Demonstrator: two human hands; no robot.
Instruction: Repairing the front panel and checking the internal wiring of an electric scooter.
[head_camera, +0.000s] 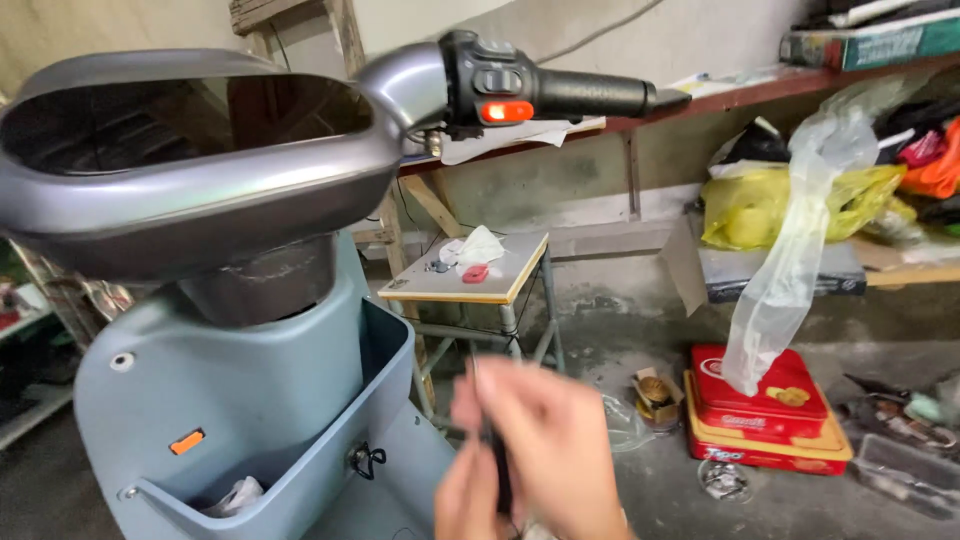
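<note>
Black slim tool (497, 462), blurred, upright below the scooter (250, 400) handlebar; right hand (550, 450) fingers closed around it from the right; left hand (468, 500) pinches its lower end; long axis near vertical; both hands touching it, right nearer the top.

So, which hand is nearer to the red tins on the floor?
The right hand is nearer: it is raised left of the red tins. The left hand sits lower and farther left, partly behind the right one. Both hands are blurred.

Single head view, close behind scooter handlebar (590, 92), facing workshop wall
</note>
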